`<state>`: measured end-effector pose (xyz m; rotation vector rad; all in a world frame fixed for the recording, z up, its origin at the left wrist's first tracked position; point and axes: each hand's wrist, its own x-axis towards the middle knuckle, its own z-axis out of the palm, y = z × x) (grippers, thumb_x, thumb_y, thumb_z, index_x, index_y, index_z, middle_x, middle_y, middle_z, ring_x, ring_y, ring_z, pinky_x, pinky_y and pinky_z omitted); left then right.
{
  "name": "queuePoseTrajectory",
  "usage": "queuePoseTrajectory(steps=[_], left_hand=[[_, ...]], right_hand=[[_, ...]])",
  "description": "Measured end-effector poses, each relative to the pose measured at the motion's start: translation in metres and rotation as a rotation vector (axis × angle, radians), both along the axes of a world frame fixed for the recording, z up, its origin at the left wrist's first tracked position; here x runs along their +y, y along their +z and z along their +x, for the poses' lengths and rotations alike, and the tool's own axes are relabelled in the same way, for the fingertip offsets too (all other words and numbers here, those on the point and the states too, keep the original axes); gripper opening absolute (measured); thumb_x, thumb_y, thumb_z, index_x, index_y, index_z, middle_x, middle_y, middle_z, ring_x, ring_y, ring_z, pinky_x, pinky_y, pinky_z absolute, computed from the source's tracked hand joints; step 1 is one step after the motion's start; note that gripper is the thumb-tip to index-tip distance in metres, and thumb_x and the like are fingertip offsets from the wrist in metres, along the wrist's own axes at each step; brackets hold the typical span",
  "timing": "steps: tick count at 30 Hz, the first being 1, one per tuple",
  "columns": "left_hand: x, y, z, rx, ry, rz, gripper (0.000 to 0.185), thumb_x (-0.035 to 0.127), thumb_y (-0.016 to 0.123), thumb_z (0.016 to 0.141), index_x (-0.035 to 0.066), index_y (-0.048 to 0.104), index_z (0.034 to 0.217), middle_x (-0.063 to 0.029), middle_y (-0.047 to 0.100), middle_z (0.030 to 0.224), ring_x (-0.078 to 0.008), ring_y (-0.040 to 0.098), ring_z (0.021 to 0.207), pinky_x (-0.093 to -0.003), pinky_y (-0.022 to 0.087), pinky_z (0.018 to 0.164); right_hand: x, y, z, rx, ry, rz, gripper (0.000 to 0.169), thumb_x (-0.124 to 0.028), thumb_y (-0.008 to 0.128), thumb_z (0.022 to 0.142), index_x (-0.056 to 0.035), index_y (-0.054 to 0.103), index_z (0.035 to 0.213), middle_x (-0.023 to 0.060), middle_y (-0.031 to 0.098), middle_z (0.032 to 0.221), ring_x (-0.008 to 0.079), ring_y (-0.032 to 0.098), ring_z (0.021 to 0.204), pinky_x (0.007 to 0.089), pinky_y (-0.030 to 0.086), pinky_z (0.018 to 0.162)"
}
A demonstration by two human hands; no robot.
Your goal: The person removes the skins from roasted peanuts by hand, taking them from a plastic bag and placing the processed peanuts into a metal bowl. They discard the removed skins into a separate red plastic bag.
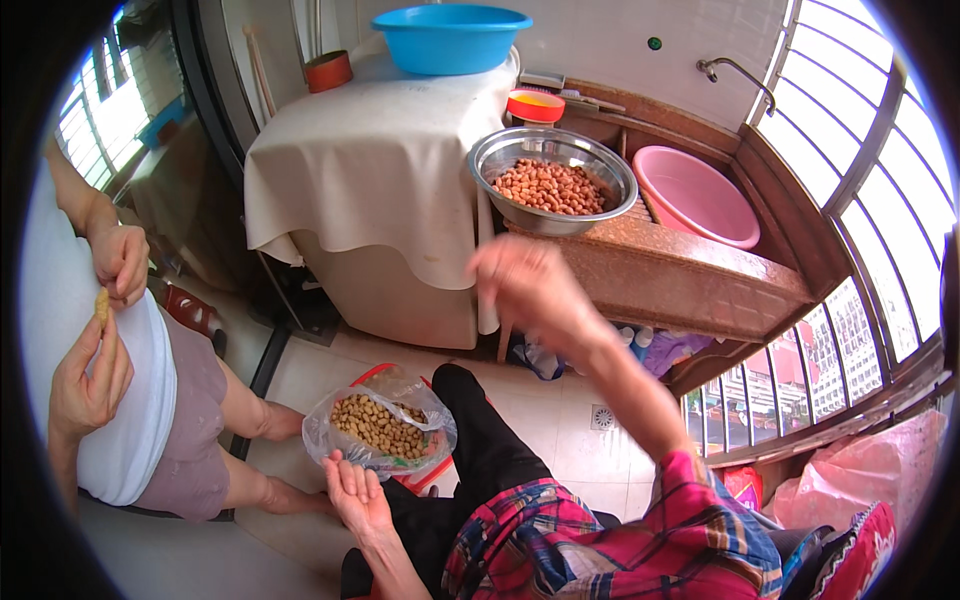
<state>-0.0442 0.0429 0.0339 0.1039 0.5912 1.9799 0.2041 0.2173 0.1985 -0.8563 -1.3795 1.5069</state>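
My right hand, blurred by motion, is in the air just in front of a stainless steel bowl of shelled, reddish-skinned peanuts. Whether its fingers hold anything is not clear. My left hand is low, palm up with the fingers curled, at the near rim of a clear plastic bag. Unshelled peanuts fill the bag, which sits on something red near my knees. The inside of the left hand's curl cannot be made out.
At left, another person's hands hold one unshelled peanut. The bowl rests on a brown stone sink edge beside a pink basin. A cloth-covered appliance bears a blue basin. A faucet juts from the wall.
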Motion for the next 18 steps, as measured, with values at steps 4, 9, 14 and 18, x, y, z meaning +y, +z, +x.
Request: queuePoseTrajectory(steps=[4, 9, 14, 18], left_hand=[[-0.008, -0.015, 0.007, 0.011, -0.054, -0.052, 0.027, 0.026, 0.04, 0.096, 0.002, 0.051, 0.095, 0.0058, 0.028, 0.046, -0.0042, 0.021, 0.034, -0.0195, 0.022, 0.032], [-0.018, -0.024, 0.003, 0.025, -0.017, -0.119, 0.026, 0.026, 0.041, 0.096, 0.002, 0.052, 0.096, 0.0056, 0.029, 0.048, -0.0042, 0.022, 0.034, -0.0197, 0.023, 0.032], [-0.014, -0.038, 0.012, -0.05, -0.073, -0.152, 0.025, 0.024, 0.041, 0.096, 0.001, 0.052, 0.098, 0.0054, 0.03, 0.048, -0.0046, 0.023, 0.035, -0.02, 0.025, 0.032], [-0.015, -0.043, 0.011, -0.019, -0.039, -0.207, 0.023, 0.022, 0.044, 0.095, 0.001, 0.053, 0.096, 0.0058, 0.027, 0.049, -0.004, 0.024, 0.036, -0.02, 0.025, 0.034]], right_hand=[[0.105, 0.044, 0.043, -0.434, -0.437, 0.576, 0.023, -0.019, 0.056, 0.082, 0.0018, 0.064, 0.089, 0.0063, 0.063, 0.072, 0.0116, 0.056, 0.063, 0.0271, 0.045, 0.057], [0.173, 0.027, 0.064, -0.387, -0.454, 0.477, 0.018, -0.01, 0.057, 0.082, 0.001, 0.066, 0.094, 0.009, 0.065, 0.079, 0.0115, 0.059, 0.07, 0.0253, 0.047, 0.06], [0.131, 0.036, 0.081, 0.031, -0.443, 0.435, 0.018, -0.01, 0.057, 0.085, 0.0025, 0.064, 0.096, 0.0082, 0.065, 0.089, 0.0126, 0.058, 0.08, 0.0242, 0.045, 0.079], [0.054, 0.015, 0.036, 0.076, -0.18, 0.229, 0.019, -0.012, 0.059, 0.084, 0.0012, 0.065, 0.096, 0.0063, 0.065, 0.089, 0.012, 0.059, 0.082, 0.0242, 0.046, 0.08]])
